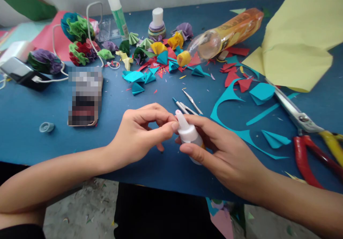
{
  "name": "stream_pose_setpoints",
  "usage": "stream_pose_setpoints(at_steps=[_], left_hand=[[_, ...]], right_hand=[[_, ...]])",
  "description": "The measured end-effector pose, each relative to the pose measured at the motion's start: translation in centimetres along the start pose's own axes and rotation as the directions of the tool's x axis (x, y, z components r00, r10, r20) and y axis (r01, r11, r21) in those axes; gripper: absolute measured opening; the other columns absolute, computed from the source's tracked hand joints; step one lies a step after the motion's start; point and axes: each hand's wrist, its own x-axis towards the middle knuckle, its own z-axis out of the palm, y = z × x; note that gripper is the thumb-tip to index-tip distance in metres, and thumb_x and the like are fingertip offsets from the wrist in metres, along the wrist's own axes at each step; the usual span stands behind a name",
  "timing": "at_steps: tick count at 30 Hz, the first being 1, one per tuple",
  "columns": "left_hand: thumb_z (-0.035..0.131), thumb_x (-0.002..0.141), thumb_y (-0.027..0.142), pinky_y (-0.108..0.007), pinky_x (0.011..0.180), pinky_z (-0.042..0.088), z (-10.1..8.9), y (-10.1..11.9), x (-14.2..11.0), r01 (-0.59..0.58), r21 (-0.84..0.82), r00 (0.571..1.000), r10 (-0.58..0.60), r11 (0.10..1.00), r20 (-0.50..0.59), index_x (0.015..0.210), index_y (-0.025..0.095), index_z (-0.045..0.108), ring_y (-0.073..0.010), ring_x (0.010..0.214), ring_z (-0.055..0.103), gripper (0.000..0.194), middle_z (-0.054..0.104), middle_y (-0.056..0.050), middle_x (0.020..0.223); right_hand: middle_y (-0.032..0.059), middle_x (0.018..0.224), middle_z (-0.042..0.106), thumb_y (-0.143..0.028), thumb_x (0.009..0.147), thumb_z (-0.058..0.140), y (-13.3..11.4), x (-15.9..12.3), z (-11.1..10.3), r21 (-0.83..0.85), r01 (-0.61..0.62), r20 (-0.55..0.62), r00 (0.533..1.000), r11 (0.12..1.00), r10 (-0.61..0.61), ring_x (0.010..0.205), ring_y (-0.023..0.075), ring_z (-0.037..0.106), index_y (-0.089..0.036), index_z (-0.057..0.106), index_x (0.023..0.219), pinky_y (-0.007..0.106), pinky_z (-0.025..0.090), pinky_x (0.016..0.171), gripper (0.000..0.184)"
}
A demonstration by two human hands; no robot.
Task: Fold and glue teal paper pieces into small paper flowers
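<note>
My right hand (214, 149) is wrapped round a small white glue bottle (187, 132) with a pointed nozzle, held tilted just above the blue table (26, 114). My left hand (142, 133) is closed in a pinch, thumb and forefinger meeting at the bottle's nozzle tip. What the pinch holds, if anything, is too small to see. Metal tweezers (189, 103) lie on the table just behind both hands. Folded teal paper pieces (139, 80) and red scraps (235, 76) are scattered further back.
A phone (85, 96) lies left of the hands. Large scissors (308, 132) with red and yellow handles lie at the right. A plastic bottle (222, 37) lies on its side, beside yellow paper (297, 39). Paper flowers (77, 39), a glue stick (118, 14) and a cable stand at the back.
</note>
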Motion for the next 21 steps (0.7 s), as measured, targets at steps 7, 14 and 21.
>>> stream_pose_setpoints(at_steps=[7,14,21], left_hand=[[0.069,0.078,0.014,-0.011,0.042,0.055,-0.3,-0.1,0.1,-0.053,-0.029,0.999,0.053,0.998,-0.006,0.076,0.016,0.074,-0.0035,0.051,0.057,0.006,0.064,0.001,0.074],[0.073,0.076,0.016,-0.012,0.041,0.056,-0.2,-0.4,-0.1,-0.077,-0.063,0.997,0.077,0.995,-0.005,0.082,0.020,0.078,-0.0054,0.054,0.060,0.009,0.066,0.000,0.076],[0.075,0.076,0.023,-0.012,0.039,0.054,-0.5,-0.7,0.2,-0.045,-0.075,0.999,0.045,0.996,0.010,0.076,0.017,0.077,-0.0050,0.050,0.059,0.006,0.065,0.000,0.072]], right_hand=[[0.0026,0.093,0.070,-0.042,0.095,0.047,0.3,-0.6,-0.1,0.077,-0.014,0.015,1.000,0.997,0.013,0.078,0.0175,0.069,-0.027,0.050,0.133,0.027,0.054,0.064,0.040],[0.0048,0.118,0.066,-0.046,0.089,0.057,-0.3,-0.1,0.0,0.100,-0.058,-0.005,0.998,0.993,0.059,0.089,0.0166,0.067,-0.024,0.053,0.132,0.026,0.053,0.069,0.048],[0.0038,0.090,0.071,-0.048,0.090,0.054,-0.8,-0.3,-0.2,0.187,-0.155,0.098,0.986,0.970,0.138,0.072,0.0161,0.068,-0.024,0.051,0.138,0.026,0.055,0.059,0.054]])
